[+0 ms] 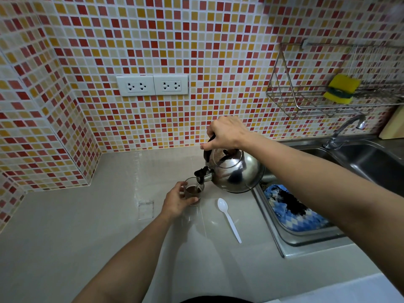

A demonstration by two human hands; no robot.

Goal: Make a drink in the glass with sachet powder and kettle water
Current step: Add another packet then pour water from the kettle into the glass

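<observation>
A small clear glass (pixel 195 193) stands on the pale counter, with brown liquid inside. My left hand (pixel 177 201) wraps around its left side and steadies it. My right hand (pixel 225 133) grips the black handle of a shiny steel kettle (pixel 235 171), which is tilted left in the air. Its black-tipped spout hangs just over the glass rim and a thin stream of water runs into the glass. A white plastic spoon (pixel 229 218) lies on the counter to the right of the glass. A clear empty wrapper (pixel 146 209), maybe the sachet, lies left of my left hand.
A steel sink (pixel 371 162) with a tap (pixel 345 130) sits to the right, and a blue patterned cloth (pixel 293 208) lies on its drainer. A wire rack (pixel 306 99) with a yellow sponge (pixel 342 88) hangs on the tiled wall. Two double sockets (pixel 152 85) are on the wall behind.
</observation>
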